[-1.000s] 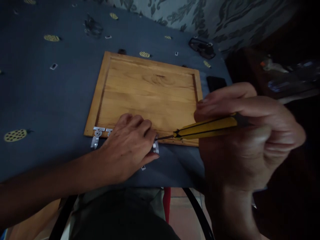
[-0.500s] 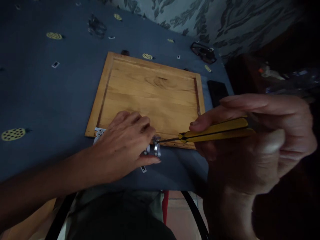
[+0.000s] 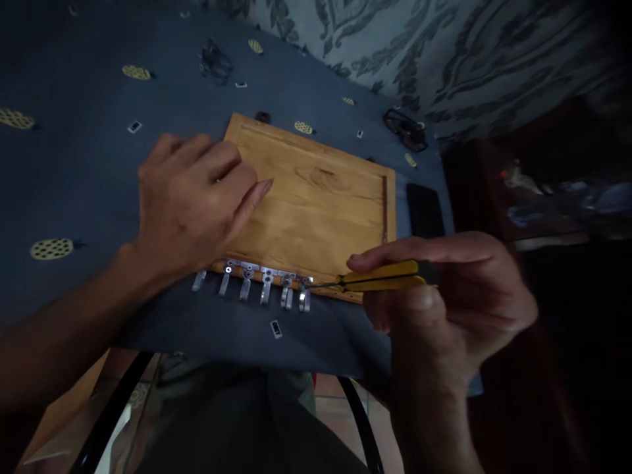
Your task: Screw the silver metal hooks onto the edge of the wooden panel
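Note:
My right hand [image 3: 459, 296] is closed round the yellow handle of a screwdriver [image 3: 380, 276]. Its thin shaft points left, and the tip meets the rightmost hook of a metal hook rack [image 3: 267, 276]. The rack's strip lies along the near edge of a framed wooden board [image 3: 316, 197], with several hooks hanging past that edge. Over the board's left side is my left hand [image 3: 197, 197], its fingers curled and thumb stretched along them. Whatever may be inside those fingers is hidden.
A patterned blue cloth [image 3: 99, 178] covers the table. Sunglasses [image 3: 405, 130] lie at the far right, with a dark phone-like slab [image 3: 425, 209] nearer. A blurred dark object [image 3: 215, 62] lies at the back. Beyond the right edge is a cluttered dark shelf [image 3: 543, 204].
My left hand has lifted off the hook rack and moved up and left, uncovering the row of hooks. The screwdriver tip stays at the rightmost hook. The view has shifted slightly.

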Demonstrator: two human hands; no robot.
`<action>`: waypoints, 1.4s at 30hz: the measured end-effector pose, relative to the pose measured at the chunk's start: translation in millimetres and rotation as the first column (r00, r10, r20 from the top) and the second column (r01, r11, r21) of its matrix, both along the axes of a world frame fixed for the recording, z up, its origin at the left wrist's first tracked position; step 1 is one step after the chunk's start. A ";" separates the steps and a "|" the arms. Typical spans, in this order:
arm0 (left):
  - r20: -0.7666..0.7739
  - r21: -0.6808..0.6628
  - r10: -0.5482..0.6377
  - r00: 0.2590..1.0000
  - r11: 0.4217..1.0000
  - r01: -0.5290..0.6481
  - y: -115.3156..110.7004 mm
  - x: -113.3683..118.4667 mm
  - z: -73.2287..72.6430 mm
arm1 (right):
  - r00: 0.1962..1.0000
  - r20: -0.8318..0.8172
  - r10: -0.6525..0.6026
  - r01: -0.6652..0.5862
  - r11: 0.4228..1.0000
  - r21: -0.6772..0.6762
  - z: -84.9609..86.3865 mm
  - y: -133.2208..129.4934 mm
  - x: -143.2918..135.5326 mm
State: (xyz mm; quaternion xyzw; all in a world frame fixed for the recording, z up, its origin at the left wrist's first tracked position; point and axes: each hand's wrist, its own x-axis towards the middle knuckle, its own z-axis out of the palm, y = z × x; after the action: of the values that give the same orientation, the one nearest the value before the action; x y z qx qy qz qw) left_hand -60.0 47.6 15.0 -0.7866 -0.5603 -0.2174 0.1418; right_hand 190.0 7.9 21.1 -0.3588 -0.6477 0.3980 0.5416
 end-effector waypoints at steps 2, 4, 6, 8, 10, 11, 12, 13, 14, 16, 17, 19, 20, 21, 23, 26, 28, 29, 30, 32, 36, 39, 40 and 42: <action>0.008 -0.036 -0.003 1.000 0.999 0.004 -0.4 1.1 1.9 | 0.999 -0.015 -0.033 0.033 0.999 0.003 0.3 -0.7 -6.5; 0.026 -0.057 -0.026 0.999 0.998 0.028 -2.6 2.8 2.8 | 0.998 -0.035 -0.056 0.057 0.998 0.028 -0.9 -0.9 -13.1; 0.041 -0.062 -0.060 0.997 0.996 0.063 -5.1 3.3 2.1 | 0.995 -0.046 -0.086 0.089 0.993 0.074 -3.0 -0.3 -18.9; 0.063 -0.050 -0.098 0.993 0.994 0.102 -6.6 2.8 0.0 | 0.989 -0.051 -0.136 0.141 0.983 0.117 -4.9 0.6 -23.6; 0.114 -0.047 -0.166 0.980 0.984 0.172 -7.4 2.9 -3.0 | 0.984 -0.044 -0.172 0.177 0.973 0.151 -5.8 1.7 -26.9; 0.151 -0.057 -0.222 0.963 0.971 0.233 -7.8 3.8 -4.7 | 0.984 -0.035 -0.177 0.180 0.970 0.161 -5.8 2.2 -27.9; 0.193 -0.073 -0.291 0.937 0.948 0.309 -8.4 5.5 -6.5 | 0.984 -0.024 -0.179 0.180 0.970 0.166 -5.6 2.7 -28.6; 0.233 -0.096 -0.362 0.903 0.915 0.391 -9.4 8.0 -8.2 | 0.984 -0.009 -0.175 0.174 0.970 0.169 -5.3 3.2 -28.8; 0.263 -0.126 -0.422 0.868 0.877 0.465 -11.0 11.3 -9.8 | 0.985 0.008 -0.173 0.169 0.970 0.173 -5.0 3.6 -28.7; 0.282 -0.209 -0.491 0.824 0.807 0.552 -15.8 19.1 -12.3 | 0.986 0.033 -0.166 0.156 0.968 0.198 -4.5 3.9 -27.5; 0.261 -0.262 -0.505 0.823 0.783 0.563 -18.8 23.1 -12.9 | 0.986 0.039 -0.164 0.152 0.965 0.212 -4.5 3.6 -26.7; 0.179 -0.361 -0.518 0.836 0.756 0.546 -25.1 29.6 -13.4 | 0.986 0.040 -0.162 0.149 0.963 0.226 -4.8 2.2 -25.1; 0.135 -0.396 -0.525 0.840 0.749 0.532 -28.0 31.8 -13.3 | 0.986 0.038 -0.159 0.147 0.964 0.222 -5.0 0.9 -24.5; 0.098 -0.419 -0.535 0.839 0.743 0.522 -30.3 33.3 -13.2 | 0.987 0.034 -0.159 0.148 0.966 0.214 -5.2 -0.5 -23.9; 0.058 -0.434 -0.552 0.832 0.737 0.519 -33.4 34.1 -13.3 | 0.987 0.021 -0.160 0.153 0.967 0.202 -5.4 -3.7 -23.2; 0.026 -0.429 -0.570 0.822 0.736 0.524 -34.4 33.0 -14.4 | 0.988 -0.002 -0.154 0.151 0.967 0.205 -5.4 -7.4 -22.9; 0.005 -0.422 -0.575 0.818 0.740 0.523 -34.0 32.3 -15.9 | 0.990 -0.014 -0.143 0.143 0.967 0.209 -5.5 -8.6 -23.1; -0.005 -0.418 -0.576 0.817 0.744 0.522 -33.7 32.0 -16.8 | 0.990 -0.019 -0.141 0.142 0.967 0.210 -5.6 -8.9 -23.3; -0.014 -0.413 -0.576 0.817 0.748 0.520 -33.3 31.9 -17.7 | 0.990 -0.022 -0.143 0.144 0.967 0.212 -5.7 -9.1 -23.5; -0.032 -0.406 -0.576 0.817 0.754 0.516 -32.8 31.6 -19.8 | 0.989 -0.027 -0.146 0.148 0.963 0.224 -6.2 -9.0 -23.8; -0.054 -0.399 -0.595 0.802 0.749 0.529 -32.1 31.6 -24.5 | 0.988 -0.038 -0.150 0.155 0.959 0.237 -7.1 -9.1 -23.5; -0.063 -0.395 -0.604 0.795 0.746 0.536 -32.3 32.0 -27.7 | 0.987 -0.041 -0.156 0.161 0.957 0.241 -7.8 -9.3 -22.6; -0.065 -0.393 -0.603 0.795 0.748 0.535 -32.5 32.1 -28.3 | 0.987 -0.043 -0.153 0.159 0.957 0.244 -8.1 -9.3 -22.3; -0.067 -0.389 -0.601 0.796 0.751 0.534 -32.8 32.5 -28.9 | 0.988 -0.051 -0.143 0.151 0.957 0.248 -8.9 -9.2 -21.7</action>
State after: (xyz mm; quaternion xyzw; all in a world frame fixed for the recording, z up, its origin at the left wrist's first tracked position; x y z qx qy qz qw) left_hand -27.6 14.8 -13.9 -0.9487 -0.3071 -0.0715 -0.0213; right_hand 168.3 -1.3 12.2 -0.3280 -0.6554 0.2772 0.6213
